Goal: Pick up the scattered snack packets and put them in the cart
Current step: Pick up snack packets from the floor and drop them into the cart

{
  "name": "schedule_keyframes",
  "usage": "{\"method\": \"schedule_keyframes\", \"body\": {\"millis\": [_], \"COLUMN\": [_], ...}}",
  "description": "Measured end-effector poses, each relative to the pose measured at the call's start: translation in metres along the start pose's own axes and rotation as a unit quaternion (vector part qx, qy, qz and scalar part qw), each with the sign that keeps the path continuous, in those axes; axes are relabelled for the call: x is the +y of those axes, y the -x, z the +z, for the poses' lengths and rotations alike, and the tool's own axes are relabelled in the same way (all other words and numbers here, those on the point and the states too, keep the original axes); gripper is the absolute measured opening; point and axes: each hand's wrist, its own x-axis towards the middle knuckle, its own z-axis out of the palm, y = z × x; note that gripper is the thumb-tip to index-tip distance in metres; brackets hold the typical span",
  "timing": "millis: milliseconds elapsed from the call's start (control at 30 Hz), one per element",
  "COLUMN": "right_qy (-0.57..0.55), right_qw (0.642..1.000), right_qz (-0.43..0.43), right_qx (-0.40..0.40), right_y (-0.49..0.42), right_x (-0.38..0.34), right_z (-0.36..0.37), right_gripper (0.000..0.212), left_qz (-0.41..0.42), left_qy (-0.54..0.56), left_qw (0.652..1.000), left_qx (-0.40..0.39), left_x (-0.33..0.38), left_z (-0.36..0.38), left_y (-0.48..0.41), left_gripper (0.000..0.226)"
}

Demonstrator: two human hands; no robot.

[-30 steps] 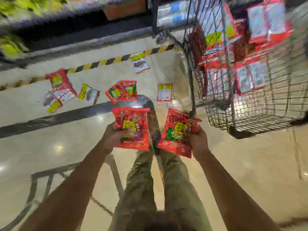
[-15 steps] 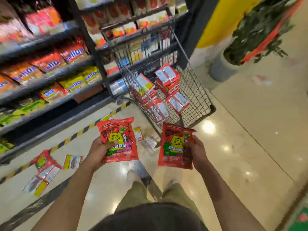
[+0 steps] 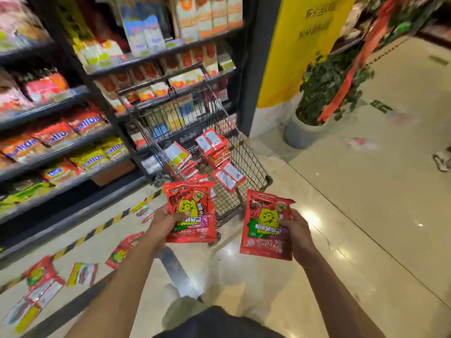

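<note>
Two red packets were gripped, one per hand: left hand [image 3: 163,222] on left packet [image 3: 190,212], right hand [image 3: 296,231] on right packet [image 3: 267,225]. Cart [image 3: 246,162] sat just beyond the fingers; best released only once over its rim.

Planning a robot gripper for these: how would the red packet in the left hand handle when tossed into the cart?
The red packet looks like a flat, thin foil pouch, so probably light and floppy. Its glossy film may slip. The left hand holds it by one edge easily.
</note>
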Motion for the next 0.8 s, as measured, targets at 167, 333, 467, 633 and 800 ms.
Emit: {"method": "schedule_keyframes", "body": {"millis": [167, 333, 467, 633, 800], "right_qy": [0.009, 0.006, 0.007, 0.024, 0.058], "right_qw": [1.0, 0.999, 0.999, 0.998, 0.996], "right_qz": [-0.012, -0.016, -0.001, 0.013, 0.021], "right_qx": [-0.009, -0.034, -0.035, -0.056, -0.071], "right_y": [-0.022, -0.042, -0.065, -0.1, -0.146], "right_x": [-0.023, -0.043, -0.055, -0.071, -0.091], "right_z": [-0.067, -0.098, -0.101, -0.083, -0.047], "right_gripper": [0.036, 0.037, 0.037, 0.037, 0.035], "left_qz": [0.007, 0.003, 0.003, 0.002, -0.014], "left_qy": [-0.002, 0.013, 0.018, 0.026, 0.052], "left_qw": [1.0, 0.999, 0.998, 0.997, 0.994], "left_qx": [0.02, 0.043, 0.059, 0.075, 0.099], "left_x": [-0.011, -0.012, -0.01, -0.004, 0.004], "left_z": [0.066, 0.1, 0.11, 0.107, 0.092], "left_y": [0.009, 0.012, 0.006, -0.022, -0.064], "left_gripper": [0.031, 0.035, 0.035, 0.037, 0.035]}}
